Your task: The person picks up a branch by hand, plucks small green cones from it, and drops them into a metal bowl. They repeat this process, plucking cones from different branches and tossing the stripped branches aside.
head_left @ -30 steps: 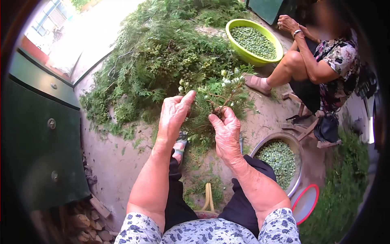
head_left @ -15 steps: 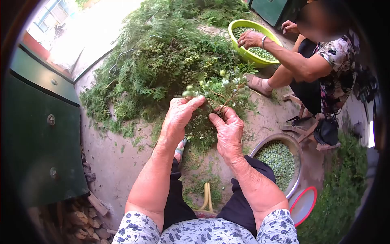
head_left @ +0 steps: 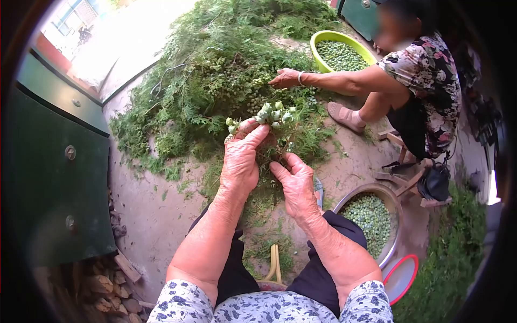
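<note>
A sprig with pale green cones (head_left: 274,114) is between my hands in the middle of the view. My left hand (head_left: 243,153) is closed, thumb and fingers pinched at the cone cluster. Lower and to the right, my right hand (head_left: 295,183) pinches the sprig's stem between thumb and forefinger. Behind them lies a large heap of green branches (head_left: 199,86) with many small cones. A metal basin (head_left: 399,215) full of green cones stands on the floor right of my knee.
A co-worker (head_left: 425,81) sits at the right, one arm stretched to the heap. Beyond is a yellow-green basin (head_left: 319,54) of cones. A red-rimmed container (head_left: 401,280), a wooden stool (head_left: 412,180), firewood (head_left: 102,285) and a green metal panel (head_left: 59,177) surround the floor.
My left hand has moved up onto the cones, and the sprig has shifted left. My right hand is slightly lower. The co-worker's hand has left the yellow-green basin for the heap.
</note>
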{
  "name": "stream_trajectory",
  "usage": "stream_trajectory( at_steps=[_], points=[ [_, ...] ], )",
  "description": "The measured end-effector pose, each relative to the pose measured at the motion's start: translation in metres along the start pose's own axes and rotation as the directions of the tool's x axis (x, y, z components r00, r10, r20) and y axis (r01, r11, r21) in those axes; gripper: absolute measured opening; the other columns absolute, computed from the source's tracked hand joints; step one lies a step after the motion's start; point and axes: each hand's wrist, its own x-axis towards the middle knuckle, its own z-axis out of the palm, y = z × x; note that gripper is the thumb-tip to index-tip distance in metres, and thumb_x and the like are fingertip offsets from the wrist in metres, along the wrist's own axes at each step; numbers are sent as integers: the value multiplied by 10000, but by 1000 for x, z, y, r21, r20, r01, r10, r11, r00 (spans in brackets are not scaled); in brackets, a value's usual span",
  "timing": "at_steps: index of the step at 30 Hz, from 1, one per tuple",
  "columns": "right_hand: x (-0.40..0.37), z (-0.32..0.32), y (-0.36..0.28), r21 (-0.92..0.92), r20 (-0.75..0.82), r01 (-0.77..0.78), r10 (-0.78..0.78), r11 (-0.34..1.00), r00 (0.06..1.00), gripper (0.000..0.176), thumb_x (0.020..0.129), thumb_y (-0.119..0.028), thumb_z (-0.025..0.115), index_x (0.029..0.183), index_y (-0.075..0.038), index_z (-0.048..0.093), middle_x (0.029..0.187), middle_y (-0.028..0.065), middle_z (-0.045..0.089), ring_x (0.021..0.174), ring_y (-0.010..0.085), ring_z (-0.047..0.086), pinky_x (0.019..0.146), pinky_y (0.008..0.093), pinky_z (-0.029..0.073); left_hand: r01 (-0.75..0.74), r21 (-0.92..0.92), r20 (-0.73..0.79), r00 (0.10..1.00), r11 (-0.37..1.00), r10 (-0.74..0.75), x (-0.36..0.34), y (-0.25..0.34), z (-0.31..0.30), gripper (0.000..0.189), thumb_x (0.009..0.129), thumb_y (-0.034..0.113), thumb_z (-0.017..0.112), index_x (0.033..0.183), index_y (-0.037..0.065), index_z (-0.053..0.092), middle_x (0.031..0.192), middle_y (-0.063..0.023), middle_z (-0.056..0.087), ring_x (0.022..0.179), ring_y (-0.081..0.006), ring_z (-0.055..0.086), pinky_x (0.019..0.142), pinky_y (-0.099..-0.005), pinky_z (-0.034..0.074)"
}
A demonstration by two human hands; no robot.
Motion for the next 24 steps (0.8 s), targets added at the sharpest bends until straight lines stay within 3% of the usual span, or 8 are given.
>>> stream_trajectory(
  at_steps=[7, 9, 10, 12, 14, 15, 19, 24],
  points=[
    [1, -5, -18, -349, 91, 21, 12, 937, 996, 178, 833, -50, 594, 1003, 1, 596, 858, 13, 614, 779, 77, 533, 715, 242, 442, 22, 78, -62, 998, 997, -18, -7, 8, 4, 193, 798, 30, 618, 990, 25, 600, 908, -38, 630, 806, -131, 589, 746, -265, 459],
    [4, -11, -28, -654, 114, 182, -141, 734, 983, 171, 829, -112, 606, 972, -19, 619, 827, 87, 632, 713, 162, 588, 663, 271, 462, 2, 63, 97, 995, 998, -8, -8, 10, 4, 191, 798, 47, 625, 985, 24, 591, 923, -36, 625, 809, -113, 577, 746, -257, 450],
    [7, -13, -31, -655, 114, 181, -141, 733, 983, 171, 829, -112, 606, 972, -19, 619, 827, 87, 632, 713, 162, 588, 663, 271, 462, 3, 62, 97, 995, 998, -9, -7, 9, 3, 191, 798, 47, 625, 985, 24, 591, 923, -36, 625, 809, -113, 577, 746, -257, 450],
    [11, -20, -35, -770, 60, 392, -554, 504, 830, 123, 834, -108, 604, 916, -17, 623, 787, 104, 609, 680, 212, 592, 624, 285, 464, -36, 112, 5, 999, 993, 36, -5, 6, 0, 197, 799, 59, 630, 989, 24, 589, 929, -33, 624, 813, -104, 572, 757, -250, 440],
    [17, -24, -46, -680, -37, 421, -602, 600, 798, 90, 831, -69, 597, 897, -10, 612, 786, 93, 599, 677, 202, 589, 617, 285, 462, -30, 123, -5, 1000, 992, 31, -7, 8, 3, 187, 795, 69, 639, 970, 14, 601, 897, -25, 625, 787, -92, 567, 741, -241, 441],
    [12, -19, -61, -585, -81, 359, -493, 727, 866, 101, 821, -32, 594, 918, -10, 610, 833, 94, 601, 729, 197, 592, 640, 279, 464, -24, 200, 44, 999, 980, 16, -8, 9, 3, 184, 794, 69, 639, 963, 4, 607, 883, -23, 625, 778, -89, 567, 731, -236, 443],
    [24, -24, -66, -568, 114, 562, -619, 601, 777, 198, 787, -52, 632, 981, -17, 614, 872, 102, 603, 802, 190, 588, 693, 279, 465, -53, 346, 148, 989, 937, 1, -12, 8, 5, 175, 795, 68, 635, 948, -16, 626, 847, -16, 623, 769, -72, 558, 703, -220, 443],
    [22, -23, -66, -596, 229, 579, -573, 556, 787, 289, 740, -88, 689, 1012, -23, 618, 903, 119, 606, 803, 227, 592, 703, 296, 470, -180, 482, 281, 959, 857, 43, -10, 4, 1, 164, 811, 88, 628, 964, 33, 649, 832, 6, 623, 756, -56, 539, 703, -216, 438]
  ],
)
